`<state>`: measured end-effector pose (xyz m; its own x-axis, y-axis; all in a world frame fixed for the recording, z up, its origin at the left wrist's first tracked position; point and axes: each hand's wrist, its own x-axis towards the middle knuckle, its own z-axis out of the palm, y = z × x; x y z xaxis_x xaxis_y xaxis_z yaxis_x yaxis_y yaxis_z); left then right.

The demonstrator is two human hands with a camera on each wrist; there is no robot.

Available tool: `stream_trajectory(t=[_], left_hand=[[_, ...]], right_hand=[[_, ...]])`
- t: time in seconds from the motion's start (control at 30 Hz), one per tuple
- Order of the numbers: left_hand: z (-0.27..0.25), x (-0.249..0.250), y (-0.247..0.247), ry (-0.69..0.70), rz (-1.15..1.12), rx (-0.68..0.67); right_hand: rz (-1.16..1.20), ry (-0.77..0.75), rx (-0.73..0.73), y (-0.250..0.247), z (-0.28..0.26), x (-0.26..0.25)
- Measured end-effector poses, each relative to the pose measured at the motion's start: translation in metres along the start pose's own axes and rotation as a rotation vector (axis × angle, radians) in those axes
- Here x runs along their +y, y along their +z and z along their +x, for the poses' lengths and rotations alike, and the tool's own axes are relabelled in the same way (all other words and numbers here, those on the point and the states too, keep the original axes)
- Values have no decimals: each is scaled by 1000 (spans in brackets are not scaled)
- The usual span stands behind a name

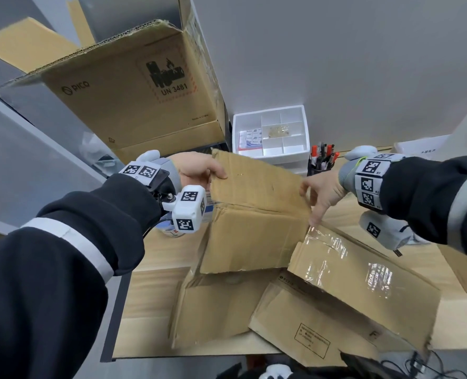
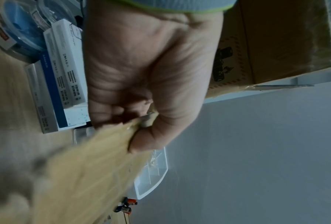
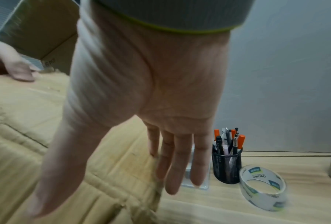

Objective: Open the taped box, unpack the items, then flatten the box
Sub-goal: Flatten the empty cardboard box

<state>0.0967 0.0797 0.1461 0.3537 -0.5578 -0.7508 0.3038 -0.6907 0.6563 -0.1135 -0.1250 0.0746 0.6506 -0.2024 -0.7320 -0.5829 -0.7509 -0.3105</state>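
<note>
Pinching the far-left corner of the box (image 1: 257, 214) flap, my left hand (image 1: 196, 168) holds the cardboard up. Right hand (image 1: 322, 192), fingers straight, seems to touch the opposite edge. Its panels run between my hands over the desk (image 1: 155, 258).

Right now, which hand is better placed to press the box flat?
Right hand: open, fingers straight at the brown cardboard box's edge. Left hand is busy gripping its raised flap.
</note>
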Motion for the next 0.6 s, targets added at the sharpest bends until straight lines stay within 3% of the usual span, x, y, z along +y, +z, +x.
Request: stream_trajectory(t=[0.13,0.3,0.6], left_hand=[[-6,-1,5,70,83,-47],[1,-9,4,113,73,-116],[16,-13,1,166,32,47]], right_hand=[[-38,110,-74,15,-3,1],[-35,124,-70,29,-7,-7],[-251,104,-99,71,-10,-28]])
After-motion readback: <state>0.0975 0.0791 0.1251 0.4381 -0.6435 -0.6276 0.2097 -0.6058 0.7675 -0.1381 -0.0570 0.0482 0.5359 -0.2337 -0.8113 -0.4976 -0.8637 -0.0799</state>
